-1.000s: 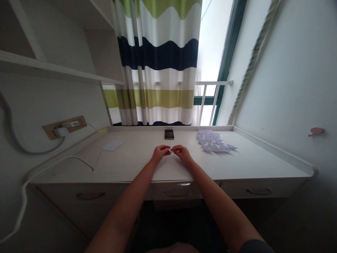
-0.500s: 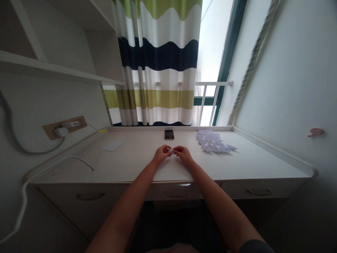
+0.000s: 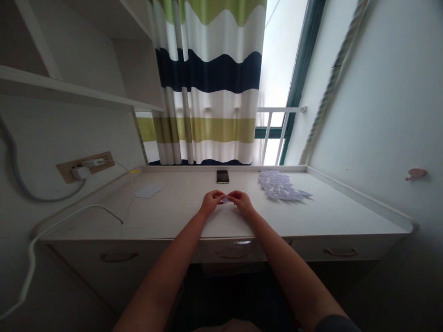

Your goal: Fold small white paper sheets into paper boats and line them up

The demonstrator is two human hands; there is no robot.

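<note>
Between my two hands is a small piece of white paper (image 3: 224,200), held just above the desk. My left hand (image 3: 211,201) pinches its left side with thumb and fingers. On the other side my right hand (image 3: 240,201) pinches it too, fingertips close to those of the left. The paper looks folded, though its exact shape is too small to make out. To the right of my hands lies a spread pile of folded white paper pieces (image 3: 278,186) with pointed ends. Flat sheets of white paper (image 3: 148,190) rest on the left.
A dark phone (image 3: 223,176) lies beyond my hands near the desk's back edge. White cables run from a wall socket (image 3: 85,167) across the left of the white desk (image 3: 166,219). A striped curtain (image 3: 211,106) hangs behind. Drawers with handles (image 3: 341,251) are below the desktop.
My fingers have shifted slightly on the small paper, and more of it shows between them now. The pile, the sheets and the phone stay where they were.
</note>
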